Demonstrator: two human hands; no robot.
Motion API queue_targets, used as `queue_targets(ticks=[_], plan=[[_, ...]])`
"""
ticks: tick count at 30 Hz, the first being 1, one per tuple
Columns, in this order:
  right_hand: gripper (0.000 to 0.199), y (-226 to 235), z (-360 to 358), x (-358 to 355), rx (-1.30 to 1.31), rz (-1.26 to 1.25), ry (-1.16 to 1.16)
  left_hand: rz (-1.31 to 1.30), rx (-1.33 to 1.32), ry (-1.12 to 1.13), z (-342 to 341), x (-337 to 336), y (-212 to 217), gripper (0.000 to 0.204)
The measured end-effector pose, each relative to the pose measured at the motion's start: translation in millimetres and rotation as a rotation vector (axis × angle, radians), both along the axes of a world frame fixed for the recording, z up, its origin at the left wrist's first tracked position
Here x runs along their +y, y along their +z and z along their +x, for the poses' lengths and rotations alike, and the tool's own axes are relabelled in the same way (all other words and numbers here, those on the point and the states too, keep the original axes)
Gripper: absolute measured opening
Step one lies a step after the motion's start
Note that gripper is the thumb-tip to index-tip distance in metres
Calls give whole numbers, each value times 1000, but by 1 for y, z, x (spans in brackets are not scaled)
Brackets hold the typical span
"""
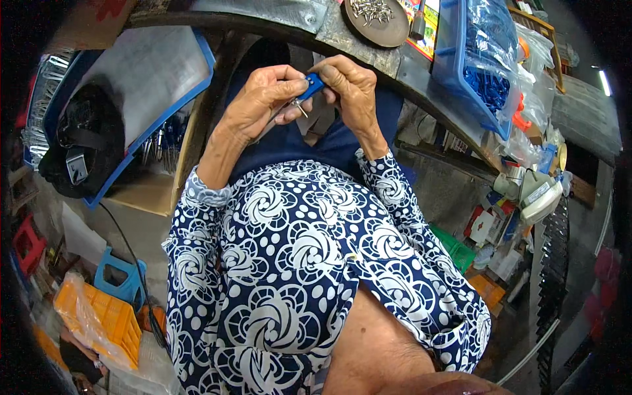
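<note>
Both hands meet at the bench edge around a small blue plastic piece (313, 83) with small holes in its face. My left hand (263, 99) is closed on it, thumb pressed against its near-left side. My right hand (352, 85) pinches its right end between thumb and fingers. Just below the piece, a thin metal pin (302, 110) sticks out by the left fingers. A slim grey metal strip (266, 128) runs along the left palm; its far end is hidden by the fingers.
On the bench (355, 49) sits a round brown dish (368, 33) of small metal pins. A blue bin (451, 72) of blue parts stands at the right. To the left are a blue-edged tray (148, 161), a black bag-like thing (99, 131) and an orange crate (122, 316).
</note>
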State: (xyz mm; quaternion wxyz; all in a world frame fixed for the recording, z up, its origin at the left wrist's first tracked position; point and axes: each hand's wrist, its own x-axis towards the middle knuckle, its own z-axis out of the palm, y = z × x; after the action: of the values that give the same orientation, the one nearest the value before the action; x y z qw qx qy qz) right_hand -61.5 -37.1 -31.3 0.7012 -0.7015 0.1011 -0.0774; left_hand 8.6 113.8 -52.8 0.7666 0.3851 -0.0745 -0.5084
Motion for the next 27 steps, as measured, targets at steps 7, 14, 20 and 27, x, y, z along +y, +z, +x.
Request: queue_targets(ticks=[7, 14, 20, 27], plan=[[19, 1, -2, -1, -57, -33, 5, 43, -59, -28, 2, -2, 5, 24], [21, -5, -2, -1, 67, 85, 25, 154, -199, 23, -1, -2, 3, 18], [20, -1, 2, 5, 44, -34, -37, 107, -133, 46, -3, -5, 4, 17], [16, 4, 4, -3, 58, -25, 38, 104, -132, 11, -3, -1, 6, 17]])
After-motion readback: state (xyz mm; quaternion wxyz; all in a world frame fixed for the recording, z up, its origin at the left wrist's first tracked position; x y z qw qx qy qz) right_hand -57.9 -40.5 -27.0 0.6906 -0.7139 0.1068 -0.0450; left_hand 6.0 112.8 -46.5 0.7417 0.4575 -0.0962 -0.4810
